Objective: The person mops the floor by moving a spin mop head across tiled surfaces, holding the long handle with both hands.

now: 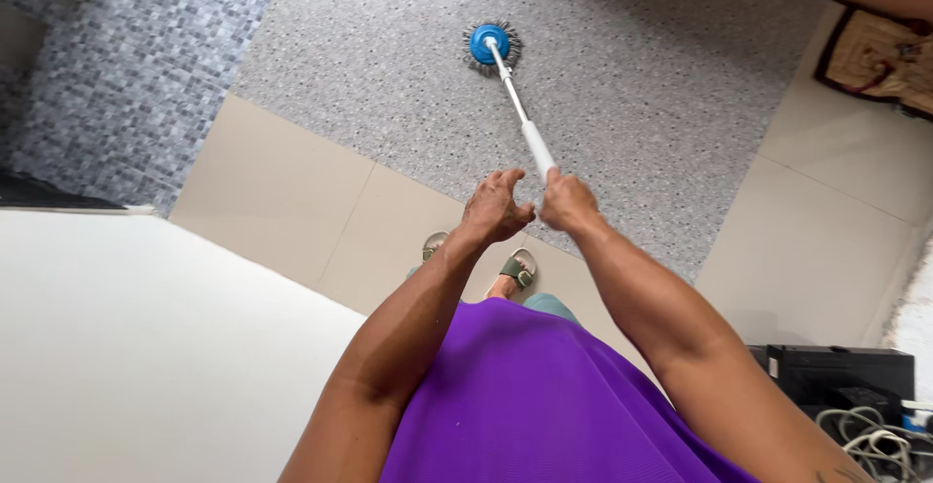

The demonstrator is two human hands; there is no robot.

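The mop (pixel 493 46) stands out on the speckled grey floor (pixel 622 65), its round blue head with a fringe of grey strands pressed flat there, well ahead of the person's feet, and its white pole (pixel 520 114) slants back toward the body. The right hand (pixel 567 201) has its grip clamped around the near end of the pole. The left hand (pixel 496 208) is just beside it with fingers curled but apart, not closed on the pole; whether a fingertip touches the pole cannot be told. No wet streaks or dirt show on the grey floor, so how much of it has been gone over cannot be read; judging by the head's place near the middle of that patch, with plain floor on all sides, the mopping looks to be under way rather than ending. Nearer in lie beige tiles (pixel 282 191), where the sandals (pixel 518 269) stand. A white worktop (pixel 146 347) fills the lower left, a patterned mat (pixel 880 60) sits at the upper right, and a black box with cables (pixel 846 386) is at the lower right.
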